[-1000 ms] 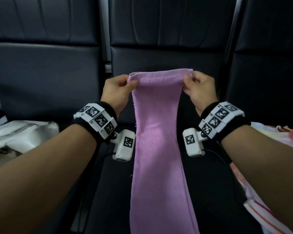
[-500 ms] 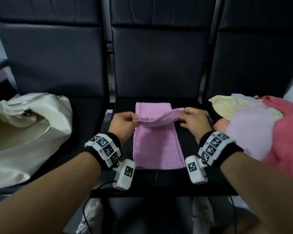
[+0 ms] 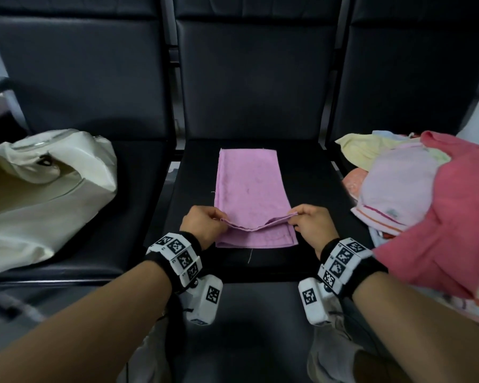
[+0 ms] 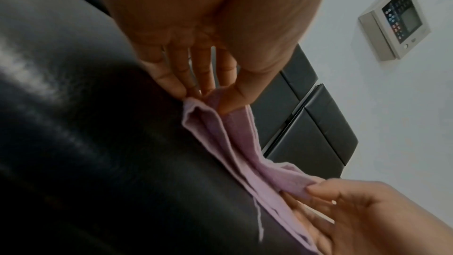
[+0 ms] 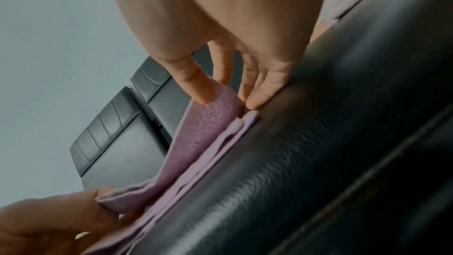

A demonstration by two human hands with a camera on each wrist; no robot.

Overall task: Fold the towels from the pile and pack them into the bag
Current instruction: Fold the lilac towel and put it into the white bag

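Fingertips [image 4: 224,104] of the left hand [image 3: 202,226] pinched the left corner of the purple towel's [image 3: 248,186] top layer, thumb on top, other fingers curled beneath. Right hand [image 3: 313,226] did the same at the right corner, thumb [image 5: 196,86] pressed on the cloth. The edge sagged between the two pinches.

Half a second earlier that edge hung higher and further back over the seat; a second ago the towel was held up full length in the air. It had since come down onto the middle black seat [image 3: 310,175], top layer drawn toward the near edge but stopping short of the lower layer's hem. My read: second fold nearly closed, corners not yet aligned or let go.

White tote bag [image 3: 47,194] lay slumped on the left seat, mouth partly open, well apart from the towel. Pile of unfolded towels [image 3: 426,194] sat on the right seat, pink one on top and spilling toward the right forearm. Nothing lay between towel and bag. Loose threads trailed from the towel's near hem.
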